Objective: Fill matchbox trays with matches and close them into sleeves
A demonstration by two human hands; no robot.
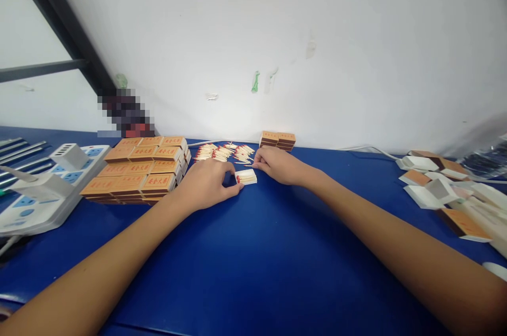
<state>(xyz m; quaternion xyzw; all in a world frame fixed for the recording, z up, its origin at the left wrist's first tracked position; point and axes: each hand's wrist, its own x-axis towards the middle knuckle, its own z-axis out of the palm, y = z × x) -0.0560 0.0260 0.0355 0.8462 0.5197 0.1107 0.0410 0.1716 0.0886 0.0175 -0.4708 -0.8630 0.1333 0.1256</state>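
A small white matchbox tray [246, 177] with several matches in it lies on the blue table. My left hand [209, 180] grips its left end between thumb and fingers. Just beyond the tray's right end, my right hand [277, 165] is closed in a pinch, and a match [247, 165] shows at its fingertips. Loose red-tipped matches [219, 152] lie in piles behind the tray, close to both hands. To the left of my left hand rises a stack of orange matchboxes [137, 167].
A smaller stack of matchboxes [277, 139] stands against the white wall [317, 50]. At right lie empty white trays [425, 193] and an orange box sleeve [463, 222]. A power strip [59, 209] with plugs sits at left, near metal rods [24, 154].
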